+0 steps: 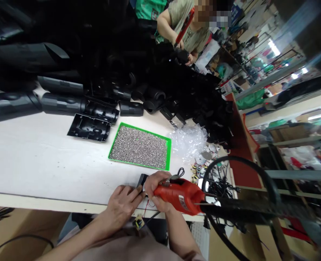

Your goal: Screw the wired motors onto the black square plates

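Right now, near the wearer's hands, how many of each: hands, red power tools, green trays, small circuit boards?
hands: 2 (left hand, right hand)
red power tool: 1
green tray: 1
small circuit board: 1
total: 5

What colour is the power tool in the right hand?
The handheld power tool is bright red; head view.

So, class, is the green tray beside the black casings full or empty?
Full: a speckled grey granular layer covers the green tray right up to its rim.
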The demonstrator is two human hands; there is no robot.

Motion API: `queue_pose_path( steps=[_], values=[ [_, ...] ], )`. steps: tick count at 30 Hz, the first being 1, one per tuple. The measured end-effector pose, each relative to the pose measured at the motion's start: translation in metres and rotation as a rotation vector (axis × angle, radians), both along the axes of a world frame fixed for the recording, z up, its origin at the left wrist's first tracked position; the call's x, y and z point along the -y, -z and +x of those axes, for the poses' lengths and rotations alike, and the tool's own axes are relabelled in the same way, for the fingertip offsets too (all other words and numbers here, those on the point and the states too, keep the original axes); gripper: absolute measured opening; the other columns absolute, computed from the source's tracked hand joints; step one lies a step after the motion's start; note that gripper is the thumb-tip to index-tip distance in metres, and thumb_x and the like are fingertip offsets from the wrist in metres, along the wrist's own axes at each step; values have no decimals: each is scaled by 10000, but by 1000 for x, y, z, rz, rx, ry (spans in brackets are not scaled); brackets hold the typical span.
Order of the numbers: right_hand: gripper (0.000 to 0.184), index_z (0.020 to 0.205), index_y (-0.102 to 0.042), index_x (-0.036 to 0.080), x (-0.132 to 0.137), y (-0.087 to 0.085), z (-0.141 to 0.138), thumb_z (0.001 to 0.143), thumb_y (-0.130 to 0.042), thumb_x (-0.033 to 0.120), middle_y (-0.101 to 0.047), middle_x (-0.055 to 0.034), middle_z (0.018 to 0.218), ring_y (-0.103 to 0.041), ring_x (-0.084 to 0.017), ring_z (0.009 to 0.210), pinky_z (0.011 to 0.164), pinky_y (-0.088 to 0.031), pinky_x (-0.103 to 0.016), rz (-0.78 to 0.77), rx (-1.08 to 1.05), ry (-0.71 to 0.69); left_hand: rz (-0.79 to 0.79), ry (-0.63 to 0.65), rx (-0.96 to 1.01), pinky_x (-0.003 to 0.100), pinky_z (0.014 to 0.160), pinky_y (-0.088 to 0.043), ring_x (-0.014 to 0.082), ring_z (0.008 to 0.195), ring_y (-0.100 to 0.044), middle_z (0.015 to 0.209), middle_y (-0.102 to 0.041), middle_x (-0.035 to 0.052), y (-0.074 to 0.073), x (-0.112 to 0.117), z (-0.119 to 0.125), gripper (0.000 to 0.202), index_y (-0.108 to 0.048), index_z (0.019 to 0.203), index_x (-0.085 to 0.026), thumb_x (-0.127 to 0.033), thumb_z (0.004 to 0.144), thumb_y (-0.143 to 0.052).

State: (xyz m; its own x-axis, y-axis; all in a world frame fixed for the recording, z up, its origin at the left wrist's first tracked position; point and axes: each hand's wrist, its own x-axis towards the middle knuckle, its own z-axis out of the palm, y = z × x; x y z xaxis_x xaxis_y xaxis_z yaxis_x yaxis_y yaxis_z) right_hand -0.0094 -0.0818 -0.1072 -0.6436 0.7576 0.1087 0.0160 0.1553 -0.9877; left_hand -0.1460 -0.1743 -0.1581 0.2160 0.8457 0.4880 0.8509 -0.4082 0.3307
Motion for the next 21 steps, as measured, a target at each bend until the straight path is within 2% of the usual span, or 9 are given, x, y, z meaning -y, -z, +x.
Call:
queue_pose_path(
  steps=[2,4,8,10,11,13,15,18,21],
  values=[
    [400,745,-519,252,-1,1,-1,724,-585,646,-490,38,527,-459,-149,453,499,-441,-318,-14,-56,0,2,-12,-21,328,681,-354,165,709,-516,814,-649,17,1,0,1,305,-651,1075,-216,-61,895,-460],
    [433,867,-578,236,-5,-3,-4,730,-597,646,-497,50,533,-457,-136,443,485,-442,-298,-32,-83,-21,5,-17,-51,330,679,-357,162,708,-529,834,-658,19,1,1,1,317,-654,1074,-225,-49,884,-469],
    [700,1205,-516,217,-21,-32,1,722,-590,717,-517,65,560,-489,-136,438,466,-453,-278,-52,-126,-45,21,9,-33,328,688,-385,163,745,-576,957,-706,29,-3,0,-3,303,-658,1069,-237,-61,897,-481],
    [783,1222,-519,216,-26,-52,15,692,-558,791,-598,13,658,-583,-183,572,576,-514,-332,24,-94,45,-16,16,73,322,726,-421,180,839,-608,1026,-709,42,-4,-3,-7,211,-643,1090,-229,-175,934,-512],
    [764,1186,-554,215,-26,-59,24,688,-562,795,-635,-19,722,-614,-207,657,645,-527,-360,99,-32,138,-52,11,132,326,759,-441,195,904,-616,1066,-701,58,-4,-6,-9,212,-625,1126,-217,-256,939,-533],
    [620,1104,-624,215,-19,-65,41,727,-619,708,-677,-48,797,-626,-221,734,719,-517,-364,252,197,371,-142,0,210,354,850,-467,234,1053,-601,1176,-662,101,-3,-15,-13,385,-557,1238,-188,-387,909,-582],
    [455,1060,-669,217,-6,-55,50,760,-689,558,-685,-27,734,-614,-194,659,691,-501,-323,303,508,486,-223,20,219,394,935,-456,267,1169,-555,1299,-597,135,-1,-26,-15,589,-463,1345,-166,-421,849,-653],
    [304,1066,-689,218,17,-25,41,826,-671,403,-702,-23,715,-631,-181,640,672,-485,-283,311,852,367,-331,106,170,417,969,-436,281,1184,-543,1339,-581,129,1,-41,-15,756,-408,1397,-172,-384,758,-753],
    [243,1090,-669,189,31,-3,23,921,-546,314,-724,-86,862,-663,-207,782,713,-485,-280,438,960,307,-372,137,139,414,938,-437,273,1098,-579,1244,-647,99,-2,-50,-15,696,-493,1327,-200,-377,721,-787]
  ],
)
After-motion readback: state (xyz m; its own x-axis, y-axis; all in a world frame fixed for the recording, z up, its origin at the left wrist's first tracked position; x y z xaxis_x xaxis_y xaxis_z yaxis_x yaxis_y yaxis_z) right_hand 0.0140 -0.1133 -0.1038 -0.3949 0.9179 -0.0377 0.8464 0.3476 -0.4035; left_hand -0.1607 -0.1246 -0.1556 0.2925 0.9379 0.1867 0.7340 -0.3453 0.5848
